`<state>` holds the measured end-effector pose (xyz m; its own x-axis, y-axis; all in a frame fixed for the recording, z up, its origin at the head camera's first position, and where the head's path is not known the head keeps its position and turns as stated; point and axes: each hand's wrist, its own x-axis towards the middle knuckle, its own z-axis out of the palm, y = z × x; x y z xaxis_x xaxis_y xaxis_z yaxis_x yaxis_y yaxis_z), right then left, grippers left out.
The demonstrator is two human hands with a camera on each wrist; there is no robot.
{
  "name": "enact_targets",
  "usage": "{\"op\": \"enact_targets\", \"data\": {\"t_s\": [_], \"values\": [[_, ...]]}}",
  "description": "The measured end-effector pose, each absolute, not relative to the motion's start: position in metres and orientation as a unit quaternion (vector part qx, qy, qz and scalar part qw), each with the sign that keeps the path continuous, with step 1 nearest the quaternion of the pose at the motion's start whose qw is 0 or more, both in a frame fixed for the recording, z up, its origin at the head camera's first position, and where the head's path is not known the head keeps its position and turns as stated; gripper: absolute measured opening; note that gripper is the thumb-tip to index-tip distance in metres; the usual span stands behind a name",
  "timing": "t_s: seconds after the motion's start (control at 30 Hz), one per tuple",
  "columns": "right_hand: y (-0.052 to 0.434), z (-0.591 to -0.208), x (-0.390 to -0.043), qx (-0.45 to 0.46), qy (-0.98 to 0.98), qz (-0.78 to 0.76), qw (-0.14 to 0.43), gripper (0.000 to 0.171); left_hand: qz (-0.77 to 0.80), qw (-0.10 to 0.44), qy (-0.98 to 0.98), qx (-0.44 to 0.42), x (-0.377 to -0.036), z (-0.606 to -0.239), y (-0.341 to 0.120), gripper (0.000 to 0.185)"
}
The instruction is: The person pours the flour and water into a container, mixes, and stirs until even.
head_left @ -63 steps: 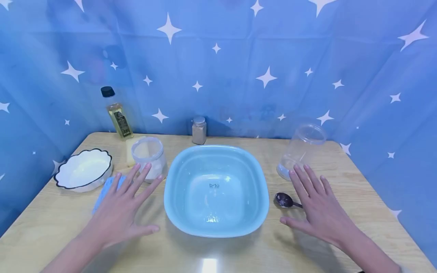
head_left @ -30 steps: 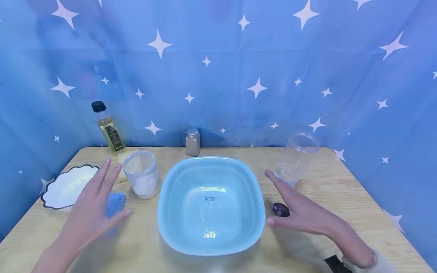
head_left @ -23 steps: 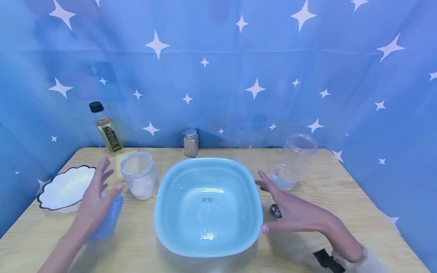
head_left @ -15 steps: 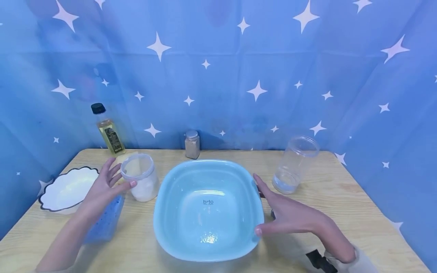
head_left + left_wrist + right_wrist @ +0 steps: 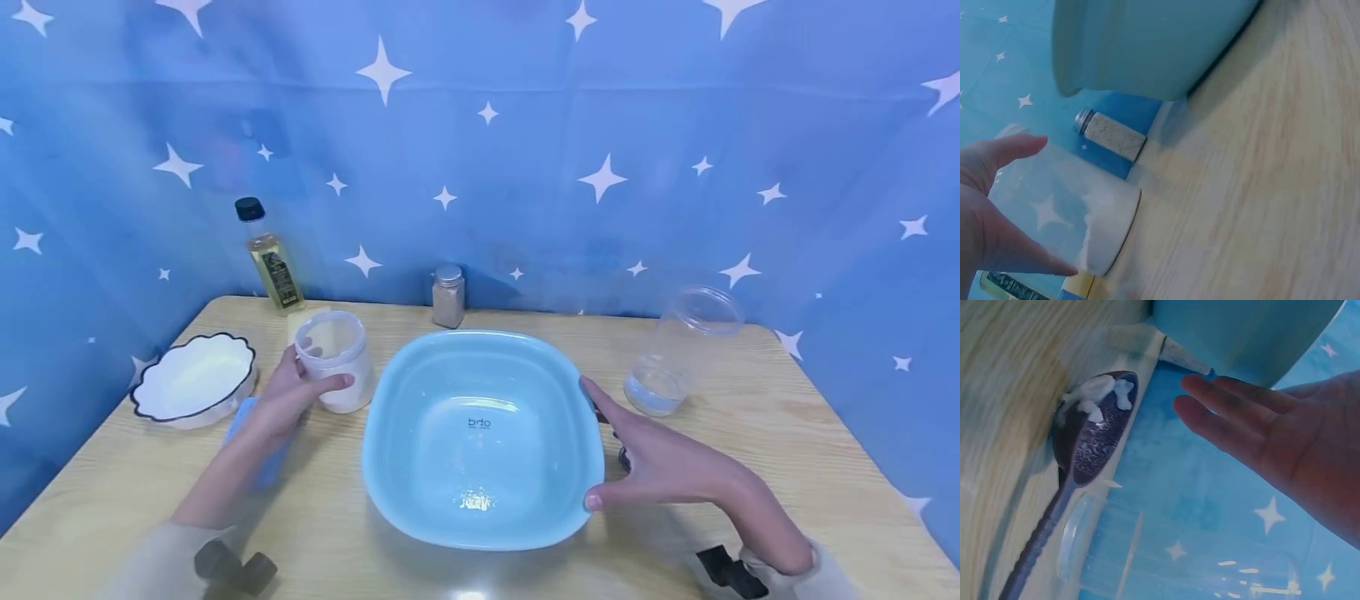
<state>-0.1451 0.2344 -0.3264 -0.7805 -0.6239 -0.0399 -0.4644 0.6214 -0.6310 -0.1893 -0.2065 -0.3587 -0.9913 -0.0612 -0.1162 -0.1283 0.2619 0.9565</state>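
Left hand [image 5: 283,402]: fingers clamped round jar [image 5: 345,371]
Jar: on worktop [image 5: 787,417], just left of basin [image 5: 483,454]
Right hand [image 5: 660,462]: fingers and thumb apart at basin's right rim, contact unclear
Back edge [image 5: 540,315]: shaker [image 5: 448,300] close by
Worktop room: stretches before basin and right of cup [image 5: 678,358]

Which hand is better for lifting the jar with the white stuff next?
Probably the left. The left hand already has its thumb and fingers around the clear jar. The right hand is across the light-blue basin, which sits between it and the jar.
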Motion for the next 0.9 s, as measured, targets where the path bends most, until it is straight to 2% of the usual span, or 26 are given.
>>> {"op": "enact_targets", "data": {"t_s": [0.2, 0.4, 0.7, 0.9], "values": [[0.237, -0.328, -0.143, -0.311, 0.893, -0.303, 0.118, 0.120, 0.572, 0.005, 0.816, -0.080, -0.193, -0.361, -0.197, 0.100], [0.238, -0.326, -0.144, -0.323, 0.882, -0.318, 0.127, 0.119, 0.543, -0.019, 0.838, -0.054, -0.189, -0.359, -0.198, 0.094], [0.238, -0.326, -0.144, -0.325, 0.881, -0.318, 0.133, 0.119, 0.505, -0.096, 0.857, -0.039, -0.183, -0.334, -0.194, 0.088], [0.239, -0.326, -0.144, -0.322, 0.879, -0.323, 0.137, 0.119, 0.478, -0.131, 0.868, 0.026, -0.176, -0.311, -0.194, 0.083]]}}
